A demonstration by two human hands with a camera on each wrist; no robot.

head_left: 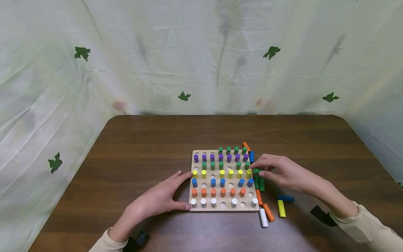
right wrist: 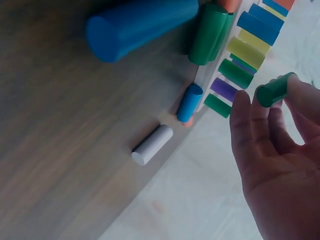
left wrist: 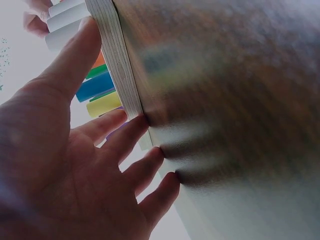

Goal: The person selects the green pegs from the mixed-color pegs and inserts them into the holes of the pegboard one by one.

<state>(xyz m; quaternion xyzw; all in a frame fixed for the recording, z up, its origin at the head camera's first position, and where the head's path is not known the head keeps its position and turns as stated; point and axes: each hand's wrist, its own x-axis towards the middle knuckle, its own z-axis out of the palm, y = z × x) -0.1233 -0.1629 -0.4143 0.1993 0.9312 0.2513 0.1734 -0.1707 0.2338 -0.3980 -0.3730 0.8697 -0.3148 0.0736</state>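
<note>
A pale wooden pegboard (head_left: 218, 205) stands on the table with rows of white, orange, blue, yellow, green and purple pegs upright in it; some holes are bare. My left hand (head_left: 160, 196) rests against its left edge, thumb at the near corner and fingers spread along the side. In the left wrist view, the fingertips meet the board's layered edge (left wrist: 120, 60) and the tabletop. Over the board's right edge, my right hand (head_left: 283, 173) pinches a green peg (right wrist: 272, 91) between thumb and fingers, raised above the board in the right wrist view.
Loose pegs lie along the board's right side: green (head_left: 262, 184), orange (head_left: 268, 212), white (head_left: 263, 217) and, farther back, blue (head_left: 251, 156). A blue peg (head_left: 285, 198) and a yellow peg (head_left: 281, 209) lie farther right. Another white peg (right wrist: 152, 145) shows beyond the hand.
</note>
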